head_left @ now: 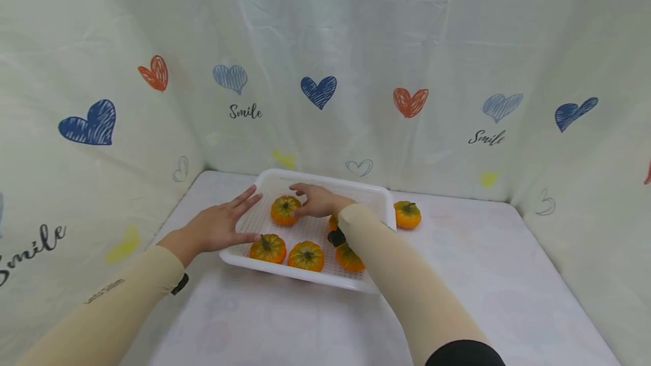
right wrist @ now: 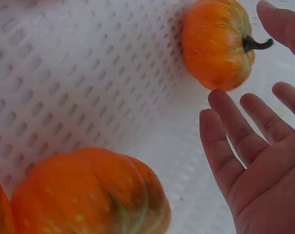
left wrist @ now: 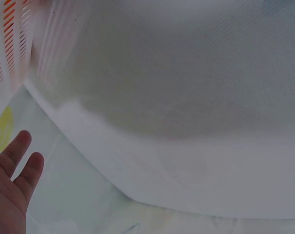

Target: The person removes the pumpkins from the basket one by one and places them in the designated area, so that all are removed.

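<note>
Altogether, five pumpkins show in the white perforated basket, which sits on the white table with its long side running left to right, the right end slightly nearer the person. A back-left pumpkin sits by itself towards the far side. Along the near side, in a loose row, are a front-left pumpkin, a front-middle pumpkin and a front-right pumpkin; just behind the last is a half-hidden pumpkin, mostly covered by the right wrist. One outer pumpkin rests on the table, just beyond the basket's right end.

The right hand reaches over the basket to the back-left pumpkin, fingers extended and spread, thumb apart, without a grip; whether the skin touches it cannot be told. The left hand is spread too, at the basket's left rim, its thumb close to the front-left pumpkin's top; contact there is unclear.

The back-left pumpkin is squat, wider than tall, and sits upright. In the right wrist view its dark, curved stem points right, towards the space between thumb and fingers.
</note>
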Demonstrator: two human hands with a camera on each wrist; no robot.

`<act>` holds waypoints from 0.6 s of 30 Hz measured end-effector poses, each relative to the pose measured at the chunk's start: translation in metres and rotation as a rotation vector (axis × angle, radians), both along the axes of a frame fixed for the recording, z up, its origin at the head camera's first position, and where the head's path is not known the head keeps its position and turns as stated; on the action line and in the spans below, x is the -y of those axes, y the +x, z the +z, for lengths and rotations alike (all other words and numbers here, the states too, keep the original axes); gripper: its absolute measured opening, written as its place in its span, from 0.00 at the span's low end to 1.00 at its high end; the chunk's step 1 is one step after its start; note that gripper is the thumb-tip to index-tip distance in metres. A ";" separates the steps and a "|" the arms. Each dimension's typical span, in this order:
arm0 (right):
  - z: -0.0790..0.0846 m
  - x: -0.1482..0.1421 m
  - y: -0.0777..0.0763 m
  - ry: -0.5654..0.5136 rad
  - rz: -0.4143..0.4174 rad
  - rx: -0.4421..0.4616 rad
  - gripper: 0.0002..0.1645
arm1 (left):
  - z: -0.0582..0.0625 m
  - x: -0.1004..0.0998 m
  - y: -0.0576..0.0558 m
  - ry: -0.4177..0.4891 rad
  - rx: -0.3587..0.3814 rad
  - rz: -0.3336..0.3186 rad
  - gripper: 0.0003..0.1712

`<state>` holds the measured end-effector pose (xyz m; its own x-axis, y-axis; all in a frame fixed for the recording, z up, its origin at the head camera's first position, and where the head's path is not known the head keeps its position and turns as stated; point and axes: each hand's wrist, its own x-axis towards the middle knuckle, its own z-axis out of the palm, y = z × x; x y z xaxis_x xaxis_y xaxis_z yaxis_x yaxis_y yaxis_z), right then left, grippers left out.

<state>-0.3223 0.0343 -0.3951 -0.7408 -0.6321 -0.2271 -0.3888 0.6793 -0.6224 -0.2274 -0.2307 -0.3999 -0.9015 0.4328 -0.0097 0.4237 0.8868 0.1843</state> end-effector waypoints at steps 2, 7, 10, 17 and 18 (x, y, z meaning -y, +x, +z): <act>-0.003 0.002 0.000 0.018 -0.002 0.004 0.46 | 0.000 0.000 -0.001 0.000 -0.001 -0.003 0.56; -0.013 0.006 -0.002 0.039 -0.011 0.013 0.46 | 0.000 0.000 -0.002 -0.001 0.007 -0.001 0.56; -0.016 0.008 -0.002 0.046 -0.009 0.003 0.46 | 0.000 0.000 -0.001 -0.005 0.007 0.001 0.55; -0.018 0.013 0.002 0.051 0.000 -0.007 0.46 | -0.001 0.001 -0.002 0.001 0.000 -0.012 0.54; -0.018 0.014 0.003 0.051 0.002 -0.005 0.46 | -0.001 0.002 -0.002 0.001 -0.001 -0.015 0.54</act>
<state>-0.3197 0.0203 -0.4132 -0.7408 -0.6213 -0.2552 -0.3933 0.7092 -0.5851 -0.2292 -0.2323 -0.4010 -0.8950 0.4460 -0.0086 0.4369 0.8804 0.1844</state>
